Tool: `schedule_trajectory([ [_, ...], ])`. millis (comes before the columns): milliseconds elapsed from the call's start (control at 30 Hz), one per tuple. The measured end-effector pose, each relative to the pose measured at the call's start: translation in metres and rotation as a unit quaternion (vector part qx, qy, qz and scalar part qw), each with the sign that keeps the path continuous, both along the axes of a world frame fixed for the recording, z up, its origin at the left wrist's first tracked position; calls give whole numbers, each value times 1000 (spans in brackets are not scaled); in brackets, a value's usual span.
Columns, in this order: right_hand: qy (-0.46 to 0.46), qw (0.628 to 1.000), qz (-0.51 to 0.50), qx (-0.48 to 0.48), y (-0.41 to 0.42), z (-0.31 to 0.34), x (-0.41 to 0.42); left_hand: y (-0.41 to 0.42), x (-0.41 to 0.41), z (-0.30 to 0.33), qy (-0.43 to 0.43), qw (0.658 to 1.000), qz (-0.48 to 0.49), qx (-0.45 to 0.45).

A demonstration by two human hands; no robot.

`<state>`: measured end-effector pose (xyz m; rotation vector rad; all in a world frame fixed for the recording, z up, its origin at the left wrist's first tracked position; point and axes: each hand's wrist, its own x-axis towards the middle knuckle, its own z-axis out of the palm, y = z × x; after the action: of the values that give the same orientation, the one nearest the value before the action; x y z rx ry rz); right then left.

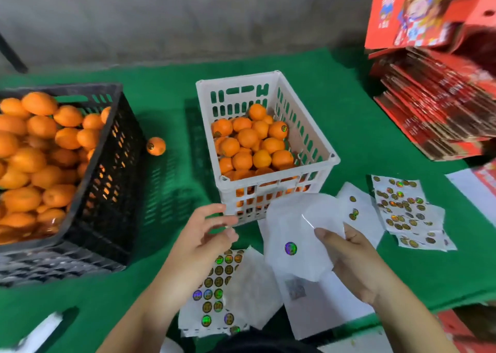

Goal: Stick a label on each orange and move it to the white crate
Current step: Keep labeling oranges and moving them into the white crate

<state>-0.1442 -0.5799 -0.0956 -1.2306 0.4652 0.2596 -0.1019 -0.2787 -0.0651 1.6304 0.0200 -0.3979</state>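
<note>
Glossy round hologram label [290,248] alone on white backing sheet [284,218]

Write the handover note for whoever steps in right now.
Right hand holds a nearly used-up backing sheet with one label left. Left hand is open, holding nothing, near the white crate.
Done: white crate part-filled with oranges.
Left: black crate is full of oranges; one labelled orange sits on the table between the crates.
Fuller label sheets lie under the left forearm.
</note>
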Motion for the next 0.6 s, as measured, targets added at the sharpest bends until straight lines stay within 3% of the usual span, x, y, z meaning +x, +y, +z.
schedule_trajectory([
  [100, 38, 997, -59, 33, -43, -21, -4, -22, 3, -1, 12, 1000, 2, -11],
  [233, 112, 981, -149, -47, -86, -64, -1, -40, 2, -4, 10, 1000, -7, 18],
  [300, 178, 956, -174, -153, -92, -81, 0, -42, 0, -6, -4, 999, -13, 44],
  [367, 269, 898, -179, -298, -88, -92, 0, -40, -1, -7, -20, 997, -20, 71],
  [433, 267, 863, -189, -384, -72, -89, 1, -33, 0, -6, -36, 994, -25, 100],
  [500, 202, 875, -174, -404, -49, -78, 4, -24, 3, -4, -58, 989, -16, 138],
  [600, 87, 937, -99, -324, -16, -52, 12, -3, 9, 7, -109, 978, 47, 172],
])
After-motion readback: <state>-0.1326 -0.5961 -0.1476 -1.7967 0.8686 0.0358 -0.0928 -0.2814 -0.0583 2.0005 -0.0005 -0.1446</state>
